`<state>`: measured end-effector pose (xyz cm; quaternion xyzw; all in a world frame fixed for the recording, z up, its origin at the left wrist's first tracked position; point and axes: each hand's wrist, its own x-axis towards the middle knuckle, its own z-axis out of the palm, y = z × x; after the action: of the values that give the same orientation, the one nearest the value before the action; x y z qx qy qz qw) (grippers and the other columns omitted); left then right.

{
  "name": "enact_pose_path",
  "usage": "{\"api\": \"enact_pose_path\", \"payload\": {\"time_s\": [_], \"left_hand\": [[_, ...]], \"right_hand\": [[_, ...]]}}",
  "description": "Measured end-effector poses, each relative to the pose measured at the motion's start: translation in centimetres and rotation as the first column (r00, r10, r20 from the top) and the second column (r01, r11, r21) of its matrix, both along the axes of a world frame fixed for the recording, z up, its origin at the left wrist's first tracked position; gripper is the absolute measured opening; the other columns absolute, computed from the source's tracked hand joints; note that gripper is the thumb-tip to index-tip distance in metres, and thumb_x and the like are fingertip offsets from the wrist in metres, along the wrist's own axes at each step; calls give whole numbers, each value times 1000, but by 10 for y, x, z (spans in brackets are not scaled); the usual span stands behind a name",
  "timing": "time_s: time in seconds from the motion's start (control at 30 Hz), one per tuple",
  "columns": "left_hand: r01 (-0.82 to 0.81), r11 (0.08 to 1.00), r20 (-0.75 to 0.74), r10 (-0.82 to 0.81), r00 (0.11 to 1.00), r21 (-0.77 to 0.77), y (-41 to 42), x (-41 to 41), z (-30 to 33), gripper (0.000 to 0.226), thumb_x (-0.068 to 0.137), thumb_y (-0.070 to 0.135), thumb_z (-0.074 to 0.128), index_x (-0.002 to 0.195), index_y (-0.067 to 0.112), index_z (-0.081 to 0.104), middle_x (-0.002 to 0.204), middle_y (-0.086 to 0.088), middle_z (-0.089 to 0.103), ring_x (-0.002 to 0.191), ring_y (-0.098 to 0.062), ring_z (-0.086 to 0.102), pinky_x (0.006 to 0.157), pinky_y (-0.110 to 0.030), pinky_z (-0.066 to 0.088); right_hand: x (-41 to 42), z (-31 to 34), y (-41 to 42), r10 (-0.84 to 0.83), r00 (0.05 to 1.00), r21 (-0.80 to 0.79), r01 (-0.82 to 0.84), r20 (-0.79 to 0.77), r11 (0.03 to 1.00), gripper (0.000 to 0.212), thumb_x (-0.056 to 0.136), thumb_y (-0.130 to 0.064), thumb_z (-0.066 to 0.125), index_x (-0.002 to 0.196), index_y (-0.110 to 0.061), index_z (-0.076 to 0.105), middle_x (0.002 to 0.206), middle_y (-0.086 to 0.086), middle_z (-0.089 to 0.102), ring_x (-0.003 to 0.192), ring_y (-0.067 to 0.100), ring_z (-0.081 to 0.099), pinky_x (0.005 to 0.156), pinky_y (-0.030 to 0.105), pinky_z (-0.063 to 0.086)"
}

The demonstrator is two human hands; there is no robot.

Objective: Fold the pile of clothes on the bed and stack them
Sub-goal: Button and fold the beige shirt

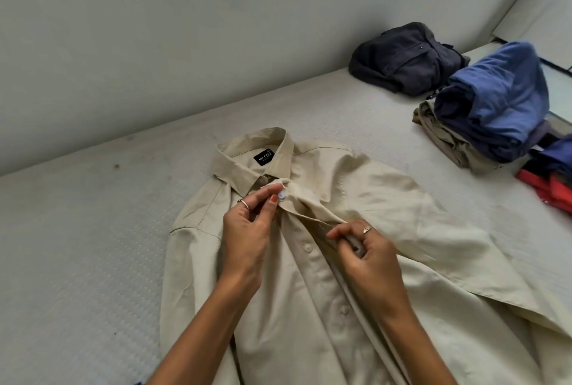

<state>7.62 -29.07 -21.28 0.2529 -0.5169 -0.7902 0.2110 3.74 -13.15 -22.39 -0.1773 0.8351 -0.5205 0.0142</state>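
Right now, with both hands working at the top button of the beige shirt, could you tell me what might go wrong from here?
1. The left hand pinches the top button while the right hand grips the placket below it; the tension could cause a slip or misaligned fastening.
2. The beige shirt lies creased, so folding now may set wrinkles.
3. The stack of folded clothes leans and bulges; adding more could topple it.
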Motion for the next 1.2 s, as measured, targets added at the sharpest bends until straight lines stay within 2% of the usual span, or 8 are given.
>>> {"api": "enact_pose_path", "payload": {"time_s": [0.17, 0.27, 0.4, 0.5, 0.67, 0.87, 1.03, 1.2], "left_hand": [[110, 985, 37, -106, 994, -132, 3, 0, -3, 39, 83, 9, 69, 121, 16, 64, 117, -2, 67, 107, -8, 64, 93, -21, 50], [218, 858, 190, -143, 971, -466, 4, -4, -22, 68, 78, 6, 75, 138, 21, 48, 134, 2, 50, 113, -6, 58, 94, -21, 50], [378, 631, 364, -159, 918, -678, 10, -1, -41, 86, 76, 12, 74, 149, 23, 30, 147, 4, 34, 135, -11, 37, 111, -29, 35], [291, 515, 325, -27, 945, -806, 21, 6, -37, 71, 79, 11, 71, 141, 20, 39, 138, 0, 37, 129, -16, 39, 108, -26, 35], [213, 189, 227, 56, 972, -958, 24, 12, -27, 15, 79, 21, 73, 90, 16, 64, 88, 1, 55, 82, -19, 56, 66, -30, 50], [538, 208, 549, -8, 836, -817, 33, 14, -42, 26, 93, 38, 53, 102, 16, 64, 104, 1, 56, 101, -18, 53, 78, -34, 48], [566, 322, 589, -31, 808, -759, 34, 10, -46, 20, 92, 33, 57, 102, 17, 60, 108, 2, 54, 103, -17, 52, 77, -33, 47], [506, 429, 534, -62, 843, -749, 31, 14, -36, 9, 87, 23, 63, 85, 15, 61, 86, 1, 62, 81, -19, 59, 67, -26, 43]], "right_hand": [[-15, 9, 8, 191, 901, -283, -80, 389, 956, 35, 88, 9, 50, 69, -18, 62, 71, -6, 59, 72, 6, 53, 67, 17, 43], [-18, 3, 7, 151, 950, -63, -139, 273, 988, 34, 87, 10, 48, 78, -20, 62, 75, -11, 63, 71, 4, 55, 68, 16, 42], [-16, -10, 0, 107, 967, 139, -142, 230, 980, 43, 82, 11, 44, 92, -26, 63, 93, -4, 67, 76, 3, 60, 67, 5, 41], [-14, -19, -2, 92, 966, 137, -128, 244, 982, 37, 84, 8, 43, 98, -20, 61, 92, 7, 65, 49, 4, 53, 52, 9, 42], [-18, -26, -2, 48, 990, 174, -71, 133, 982, 11, 89, -8, 58, 88, -19, 59, 88, -5, 63, 76, -3, 58, 64, 9, 42], [-26, -41, -7, -88, 985, 369, 29, 146, 929, 15, 83, -33, 69, 84, -22, 60, 88, -3, 65, 88, 14, 60, 78, 31, 48], [-28, -34, -17, -55, 990, 517, -20, 130, 856, 11, 80, -30, 65, 86, -21, 63, 97, 4, 66, 99, 23, 60, 80, 33, 46], [-17, -12, -12, 23, 992, 619, 61, -126, 783, 20, 82, -26, 65, 97, -15, 73, 106, 9, 60, 102, 29, 55, 89, 37, 42]]}}
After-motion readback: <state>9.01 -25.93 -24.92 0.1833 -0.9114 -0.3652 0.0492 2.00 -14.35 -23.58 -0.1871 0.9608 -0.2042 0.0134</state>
